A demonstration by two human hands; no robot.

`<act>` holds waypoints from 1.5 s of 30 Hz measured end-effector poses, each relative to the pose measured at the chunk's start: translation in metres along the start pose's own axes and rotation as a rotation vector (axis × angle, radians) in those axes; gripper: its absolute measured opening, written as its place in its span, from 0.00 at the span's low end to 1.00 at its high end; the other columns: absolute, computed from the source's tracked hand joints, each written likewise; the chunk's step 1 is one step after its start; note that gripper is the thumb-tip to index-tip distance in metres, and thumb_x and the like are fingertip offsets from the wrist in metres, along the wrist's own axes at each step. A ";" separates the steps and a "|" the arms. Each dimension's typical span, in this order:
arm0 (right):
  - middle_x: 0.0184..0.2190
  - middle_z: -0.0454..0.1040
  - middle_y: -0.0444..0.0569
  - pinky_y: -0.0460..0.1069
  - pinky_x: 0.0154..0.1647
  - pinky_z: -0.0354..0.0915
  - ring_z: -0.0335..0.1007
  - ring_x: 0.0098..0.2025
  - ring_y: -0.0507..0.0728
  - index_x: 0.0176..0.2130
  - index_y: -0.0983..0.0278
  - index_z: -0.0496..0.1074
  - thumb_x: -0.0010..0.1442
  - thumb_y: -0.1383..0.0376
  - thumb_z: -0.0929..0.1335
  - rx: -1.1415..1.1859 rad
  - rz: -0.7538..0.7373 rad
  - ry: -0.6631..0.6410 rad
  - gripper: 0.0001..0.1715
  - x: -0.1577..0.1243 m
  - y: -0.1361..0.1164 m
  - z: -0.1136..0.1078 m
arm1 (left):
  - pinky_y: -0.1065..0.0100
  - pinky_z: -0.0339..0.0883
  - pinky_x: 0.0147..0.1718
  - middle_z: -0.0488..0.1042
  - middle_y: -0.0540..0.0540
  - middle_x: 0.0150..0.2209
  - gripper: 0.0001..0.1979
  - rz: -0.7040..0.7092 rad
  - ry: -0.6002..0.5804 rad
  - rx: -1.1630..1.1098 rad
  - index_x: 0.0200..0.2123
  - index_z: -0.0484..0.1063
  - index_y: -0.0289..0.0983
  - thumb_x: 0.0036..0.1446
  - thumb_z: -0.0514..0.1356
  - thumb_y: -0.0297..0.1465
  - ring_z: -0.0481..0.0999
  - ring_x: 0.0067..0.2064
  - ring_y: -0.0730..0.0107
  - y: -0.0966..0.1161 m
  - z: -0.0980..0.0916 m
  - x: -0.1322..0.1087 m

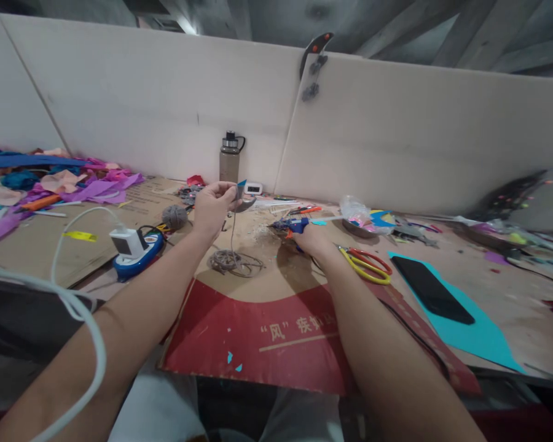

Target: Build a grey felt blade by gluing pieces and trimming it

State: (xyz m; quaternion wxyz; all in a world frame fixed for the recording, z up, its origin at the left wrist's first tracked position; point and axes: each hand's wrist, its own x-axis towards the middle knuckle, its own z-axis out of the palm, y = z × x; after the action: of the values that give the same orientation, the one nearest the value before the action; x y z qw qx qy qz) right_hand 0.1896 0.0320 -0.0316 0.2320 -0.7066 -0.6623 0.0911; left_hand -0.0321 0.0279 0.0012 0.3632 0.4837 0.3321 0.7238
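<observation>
Raised above the cardboard, my left hand (215,202) pinches a small grey piece with a blue tip (242,183). A strand of grey yarn (233,230) hangs from near these fingers down to a loose coil of yarn (225,261) on the cardboard. My right hand (309,238) is wrapped round a blue hot glue gun (299,225), whose nozzle points left over the work surface. The trigger is hidden by the hand. Close by on the right lie scissors with yellow and red handles (369,269).
A red and brown cardboard sheet (267,319) lies in front of me. To the right, a black phone (431,288) rests on turquoise sheet material (483,337). A blue power strip (138,256) with a white charger, a grey yarn ball (174,217) and a bottle (229,162) stand left and behind.
</observation>
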 end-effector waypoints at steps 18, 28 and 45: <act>0.25 0.64 0.36 0.43 0.24 0.61 0.59 0.22 0.46 0.43 0.57 0.60 0.53 0.61 0.68 1.324 -0.355 -0.059 0.18 -0.029 -0.091 0.026 | 0.67 0.73 0.33 0.77 0.45 0.32 0.11 0.080 -0.135 0.179 0.36 0.75 0.34 0.50 0.63 0.34 0.76 0.32 0.70 -0.009 0.005 -0.009; 0.39 0.76 0.47 0.52 0.45 0.63 0.69 0.40 0.54 0.43 0.59 0.75 0.59 0.66 0.63 0.803 -0.571 0.335 0.15 -0.032 -0.080 0.014 | 0.62 0.74 0.39 0.75 0.46 0.33 0.08 -0.169 -0.152 -0.145 0.33 0.75 0.33 0.47 0.66 0.29 0.75 0.34 0.72 -0.001 0.012 -0.015; 0.34 0.73 0.48 0.51 0.40 0.62 0.67 0.37 0.55 0.43 0.56 0.76 0.62 0.65 0.62 0.561 -0.629 0.429 0.15 -0.033 -0.071 0.010 | 0.65 0.74 0.36 0.74 0.48 0.29 0.10 -0.166 -0.159 -0.117 0.28 0.75 0.34 0.42 0.69 0.33 0.74 0.32 0.74 0.002 0.012 -0.017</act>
State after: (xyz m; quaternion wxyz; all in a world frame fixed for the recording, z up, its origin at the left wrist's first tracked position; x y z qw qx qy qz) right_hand 0.1186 0.0027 -0.0141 0.5619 -0.3845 -0.7311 0.0439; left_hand -0.0165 0.0146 -0.0014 0.4745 0.4886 0.2982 0.6688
